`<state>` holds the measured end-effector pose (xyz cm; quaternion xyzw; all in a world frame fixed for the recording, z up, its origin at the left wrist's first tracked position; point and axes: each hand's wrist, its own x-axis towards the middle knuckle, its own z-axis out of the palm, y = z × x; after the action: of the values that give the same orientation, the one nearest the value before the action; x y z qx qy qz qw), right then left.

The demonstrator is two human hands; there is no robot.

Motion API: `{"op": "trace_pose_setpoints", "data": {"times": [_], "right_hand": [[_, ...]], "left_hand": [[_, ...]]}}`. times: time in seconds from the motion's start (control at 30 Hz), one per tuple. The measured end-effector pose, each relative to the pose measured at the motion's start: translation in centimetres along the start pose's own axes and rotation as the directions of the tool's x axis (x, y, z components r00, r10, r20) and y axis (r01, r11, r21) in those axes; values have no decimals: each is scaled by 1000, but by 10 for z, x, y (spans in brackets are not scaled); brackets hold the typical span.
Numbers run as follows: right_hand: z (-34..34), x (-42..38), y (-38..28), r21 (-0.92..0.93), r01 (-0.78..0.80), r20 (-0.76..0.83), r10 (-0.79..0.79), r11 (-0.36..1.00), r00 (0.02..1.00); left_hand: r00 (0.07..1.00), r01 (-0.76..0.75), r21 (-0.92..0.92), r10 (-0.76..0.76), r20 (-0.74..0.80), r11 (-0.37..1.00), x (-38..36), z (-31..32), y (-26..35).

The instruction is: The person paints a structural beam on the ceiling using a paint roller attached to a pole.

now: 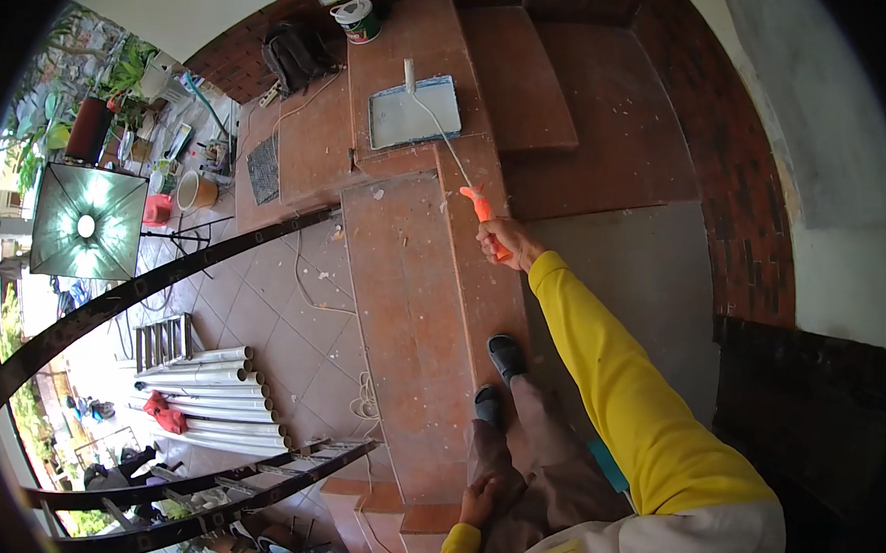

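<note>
My right hand (pixel 505 244) is closed around the orange handle of a paint roller (pixel 481 206). Its long thin metal rod runs up to a pale roller sleeve, which lies at the far rim of a paint tray (pixel 373 123). White paint covers the inside of the blue-edged tray, and the tray sits on a reddish-brown step. Low in the view, my left hand (pixel 484 497) rests against my trouser leg near the knee; its fingers are too indistinct to read.
A paint bucket (pixel 356 22) and a dark backpack (pixel 296 57) stand beyond the tray. At left are a lit softbox lamp (pixel 85 226), a bundle of white pipes (pixel 221 400) and a ladder (pixel 303 464). A cord (pixel 303 279) trails over the floor. Step edges run beside my feet.
</note>
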<state>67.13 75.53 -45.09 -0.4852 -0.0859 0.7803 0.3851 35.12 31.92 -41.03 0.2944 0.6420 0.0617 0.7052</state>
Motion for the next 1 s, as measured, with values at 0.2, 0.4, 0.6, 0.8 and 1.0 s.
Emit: {"op": "trace_pose_setpoints", "data": {"times": [0.2,0.4,0.6,0.8,1.0], "right_hand": [[20,-80,62,384,-45,370,-110,922,923],[47,-202,146,412,-89,420,-102,907,902],[46,-288,233,458,-113,376,-78,882,923],[29,-372,306,534,-72,285,-99,842,953],[15,-493,372,502,148,27,-186,852,982]], "left_hand": [[987,-162,331,146,72,930,2,-28,-24],[977,-199,451,139,164,870,-23,-57,-19],[971,-216,585,108,214,782,-45,-49,18],[955,-228,645,37,295,729,-29,-40,-5],[874,-462,810,34,484,361,-51,15,14]]}}
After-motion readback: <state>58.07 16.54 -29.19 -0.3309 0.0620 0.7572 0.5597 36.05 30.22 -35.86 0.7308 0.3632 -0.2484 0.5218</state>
